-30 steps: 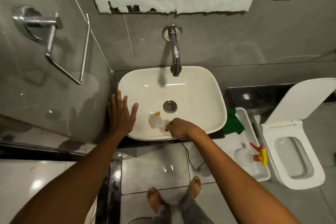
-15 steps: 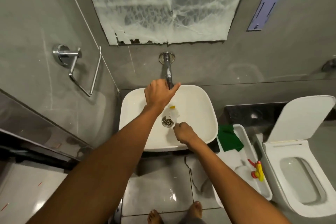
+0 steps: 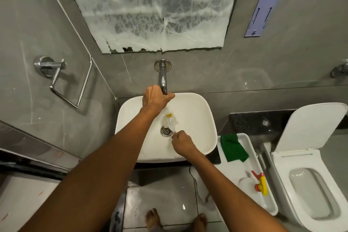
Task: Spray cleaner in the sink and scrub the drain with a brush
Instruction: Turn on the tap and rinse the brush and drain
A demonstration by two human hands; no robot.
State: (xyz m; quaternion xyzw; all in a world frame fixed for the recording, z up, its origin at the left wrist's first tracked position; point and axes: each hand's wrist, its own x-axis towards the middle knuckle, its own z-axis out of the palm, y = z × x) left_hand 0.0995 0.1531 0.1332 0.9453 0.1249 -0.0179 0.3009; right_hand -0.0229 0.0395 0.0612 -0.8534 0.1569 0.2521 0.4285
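A white basin [image 3: 199, 118] sits below a chrome wall tap [image 3: 162, 75]. Its metal drain [image 3: 166, 131] lies in the middle of the bowl. My right hand [image 3: 181, 142] grips the handle of a clear brush [image 3: 170, 120] with white bristles and a yellow tip; the brush head lies just behind the drain. My left hand [image 3: 155, 97] is closed around the tap's spout end over the basin's back rim. A spray bottle [image 3: 250, 181] with a yellow and red trigger lies in a white tray [image 3: 263, 199] to the right.
A green cloth [image 3: 233, 148] lies at the tray's far end. A white toilet [image 3: 308, 184] with raised lid stands at the right. A chrome towel ring [image 3: 62, 81] hangs on the left wall. A covered mirror [image 3: 154, 9] hangs above the tap. My bare feet stand on wet floor tiles.
My left hand left the basin's left rim and reached to the tap, now gripping its spout. My right hand moved the brush from the basin's front to the drain. The view tilted up.
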